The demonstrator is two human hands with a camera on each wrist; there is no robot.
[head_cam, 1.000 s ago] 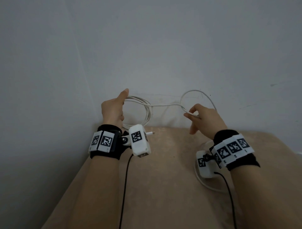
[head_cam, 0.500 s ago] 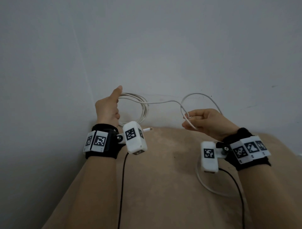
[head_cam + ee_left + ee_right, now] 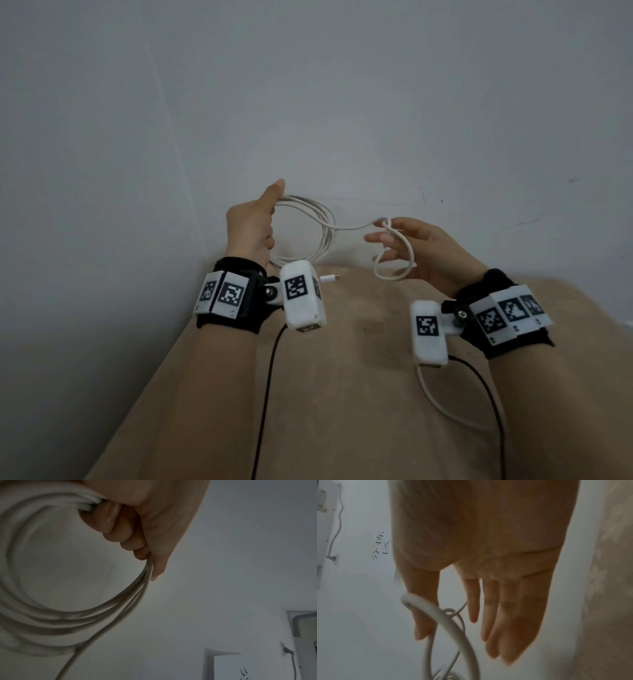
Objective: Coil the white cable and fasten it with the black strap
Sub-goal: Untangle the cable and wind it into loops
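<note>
My left hand (image 3: pixel 250 229) is raised near the wall with its fingers (image 3: pixel 116 524) curled round several turns of the white cable (image 3: pixel 323 236), held as a hanging coil (image 3: pixel 51 615). The cable's plug end (image 3: pixel 330 278) sticks out behind the left wrist camera. One strand runs from the coil to my right hand (image 3: pixel 421 253), which is palm up with straight fingers (image 3: pixel 498 608). A small loop of cable (image 3: pixel 447 622) drapes over its thumb and hangs below. The cable's tail (image 3: pixel 442 404) trails onto the table under the right wrist. No black strap is in view.
A beige tabletop (image 3: pixel 359 377) lies under both forearms, and its left edge runs diagonally toward me. A grey wall (image 3: pixel 342 120) stands right behind the hands. Black camera leads (image 3: pixel 267 394) hang from both wrists.
My right hand has turned palm up, opened its fingers and come closer to the left hand. The big loop beside it has shrunk to a small one. The left hand keeps its coil.
</note>
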